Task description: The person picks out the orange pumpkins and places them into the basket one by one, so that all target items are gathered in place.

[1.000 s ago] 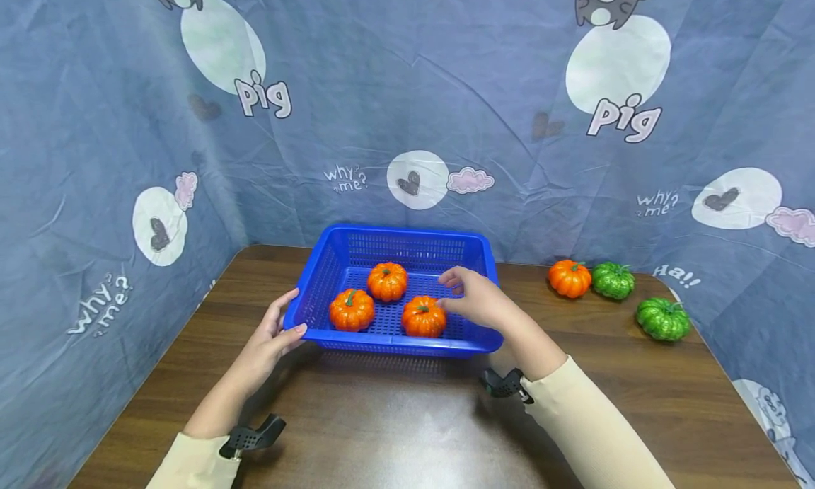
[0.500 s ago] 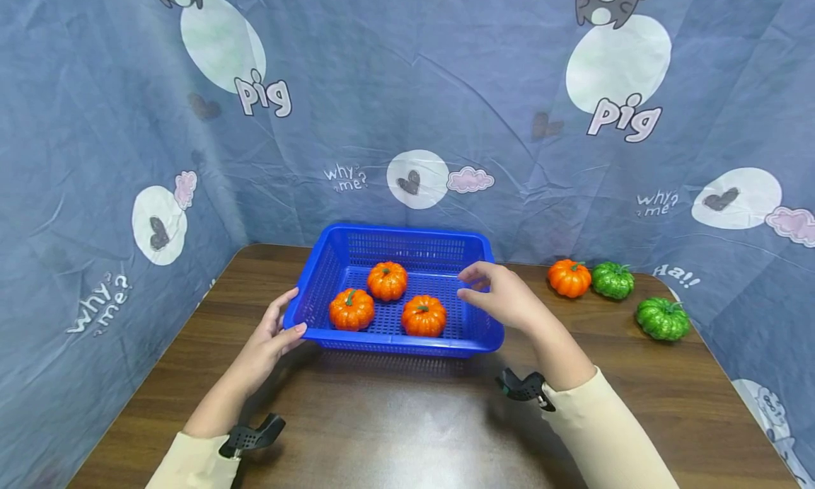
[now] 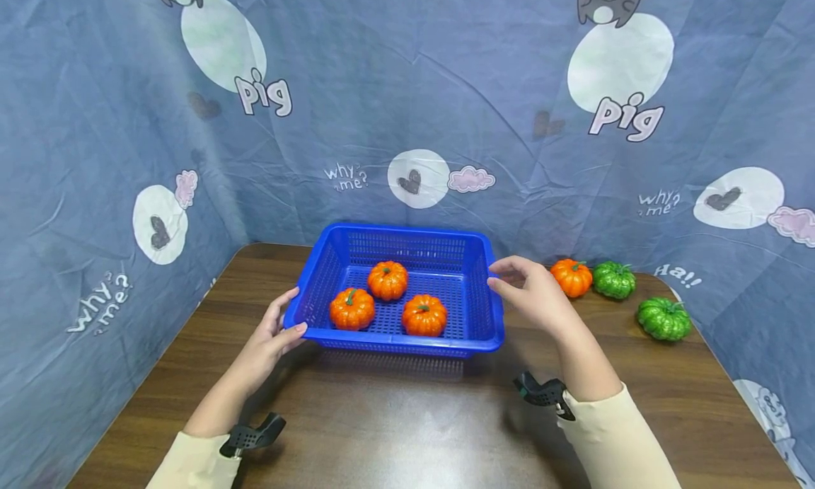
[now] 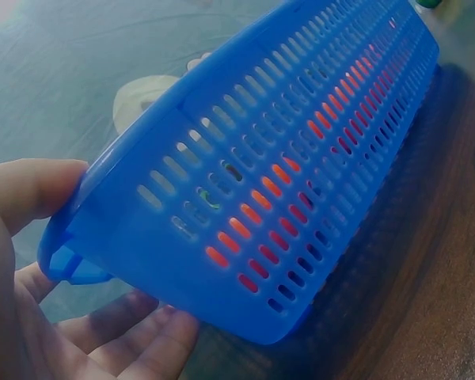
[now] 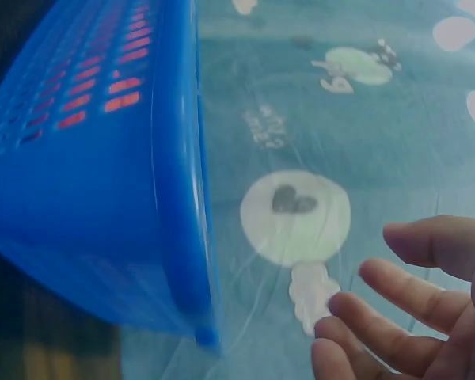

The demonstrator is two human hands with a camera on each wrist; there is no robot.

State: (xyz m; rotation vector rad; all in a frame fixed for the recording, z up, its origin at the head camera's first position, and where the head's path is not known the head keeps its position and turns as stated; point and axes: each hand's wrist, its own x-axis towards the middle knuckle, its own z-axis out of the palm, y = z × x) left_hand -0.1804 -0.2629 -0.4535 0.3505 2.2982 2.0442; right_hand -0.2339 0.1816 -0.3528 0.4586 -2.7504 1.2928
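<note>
A blue plastic basket (image 3: 397, 343) with slotted sides holds three small orange pumpkins, one at the front left (image 3: 352, 309), one farther back (image 3: 388, 281) and one at the front right (image 3: 424, 315). At its left end my left hand (image 3: 264, 344) grips the basket, thumb on the rim (image 4: 103, 178) and fingers underneath. My right hand (image 3: 538, 294) is beside the basket's right end, holding nothing, its fingers relaxed and slightly bent. In the right wrist view a gap shows between its fingertips (image 5: 340, 305) and the basket's wall (image 5: 87, 214).
At the table's back right sit another orange pumpkin (image 3: 571, 278) and two green pumpkins, one beside it (image 3: 613, 280) and one nearer the right edge (image 3: 663, 319). A blue printed cloth (image 3: 331, 107) hangs behind the brown wooden table (image 3: 382, 418).
My right hand has moved right, from beside the front-right pumpkin inside the basket to just outside the basket's right rim. The left hand, basket and pumpkins stay in place.
</note>
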